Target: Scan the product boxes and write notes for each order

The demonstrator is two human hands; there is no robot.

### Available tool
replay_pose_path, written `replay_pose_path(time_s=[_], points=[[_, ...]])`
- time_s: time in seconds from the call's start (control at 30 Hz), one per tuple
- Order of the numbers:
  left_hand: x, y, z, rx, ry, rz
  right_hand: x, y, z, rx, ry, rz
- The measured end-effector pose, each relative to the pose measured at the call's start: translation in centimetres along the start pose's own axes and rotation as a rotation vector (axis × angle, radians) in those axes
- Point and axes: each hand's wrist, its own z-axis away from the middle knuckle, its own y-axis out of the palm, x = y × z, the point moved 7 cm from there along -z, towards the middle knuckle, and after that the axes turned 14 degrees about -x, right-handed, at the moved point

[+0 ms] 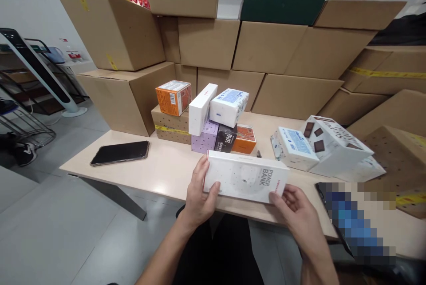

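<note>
- White POWER BANK box (246,177): directly in front of me, between my two hands, over the near edge of the table (166,169). Can't tell if its underside touches the tabletop.
- Long axis runs left to right, slightly slanted: left end farther from me, right end nearer. Printed face turned up toward me.
- My left hand (199,189): partly closed around the left end, thumb on the printed face, fingers wrapped over the far left side.
- My right hand (294,207): thumb on the near right corner, fingers half curled by the right end. Looks like a lighter hold; fingertip contact there unclear.
- Stack of small boxes sits just beyond the box, far and a bit left, so my left hand is the nearer one to it.
- In that stack: purple box (203,138) and black box (225,138) low, facing me; narrow white box (199,112) and tissue pack (229,106) above them.
- Orange box (245,138) at the stack's right, behind the middle of my box.
- Second tissue pack (294,148): far right, nearer my right hand.
- Phone (120,153): flat on the left, well apart from my left hand.
</note>
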Motion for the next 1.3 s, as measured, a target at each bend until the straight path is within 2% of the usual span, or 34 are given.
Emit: replay_pose_path(time_s=[0.07, 0.13, 0.2, 0.23, 0.37, 0.4, 0.47, 0.57, 0.67, 0.77, 0.83, 0.87, 1.0, 1.13, 1.3], points=[[0.3, 0.0, 0.3, 0.012, -0.034, 0.085, 0.6, -0.7, 0.0, 0.089, 0.054, -0.094], [0.6, 0.2, 0.5, 0.048, -0.079, 0.114, 1.1, -1.4, 0.2, 0.179, 0.075, -0.068], [0.7, 0.5, 0.6, 0.084, -0.09, 0.095, 1.4, -2.5, 0.2, 0.158, 0.077, -0.035], [0.6, 0.6, 0.5, 0.088, -0.084, 0.072, 1.5, -3.3, -0.1, 0.079, 0.067, -0.042], [0.3, 0.7, 0.1, 0.036, -0.064, -0.028, 2.7, -5.9, -1.8, -0.389, -0.058, -0.081], [0.3, 0.8, 0.1, 0.03, -0.06, -0.053, 3.1, -5.9, -2.5, -0.467, -0.09, -0.022], [0.2, 1.0, 0.1, 0.048, -0.049, -0.096, 4.1, -4.6, -4.1, -0.53, -0.148, 0.191], [0.1, 1.2, 0.1, 0.082, -0.044, -0.126, 5.1, -0.6, -6.7, -0.452, -0.283, 0.456], [0.3, 1.1, -0.1, 0.092, -0.071, -0.121, 4.5, 3.3, -8.0, -0.306, -0.346, 0.505], [0.5, 1.1, -0.1, 0.101, -0.09, -0.116, 3.6, 5.0, -7.9, -0.146, -0.383, 0.516], [0.4, 1.2, -0.1, 0.109, -0.087, -0.119, 3.7, 4.2, -7.7, -0.121, -0.41, 0.527], [0.4, 1.2, -0.2, 0.113, -0.082, -0.121, 4.1, 3.3, -7.7, -0.165, -0.433, 0.556], [0.2, 1.4, -0.2, 0.134, -0.07, -0.124, 5.7, -0.4, -8.9, -0.487, -0.525, 0.829], [0.3, 1.3, -0.2, 0.132, -0.065, -0.134, 4.1, 0.0, -11.1, -0.477, -0.432, 1.011], [0.3, 1.5, -0.1, 0.145, -0.055, -0.142, 3.1, 1.0, -11.1, -0.482, -0.385, 0.981]])
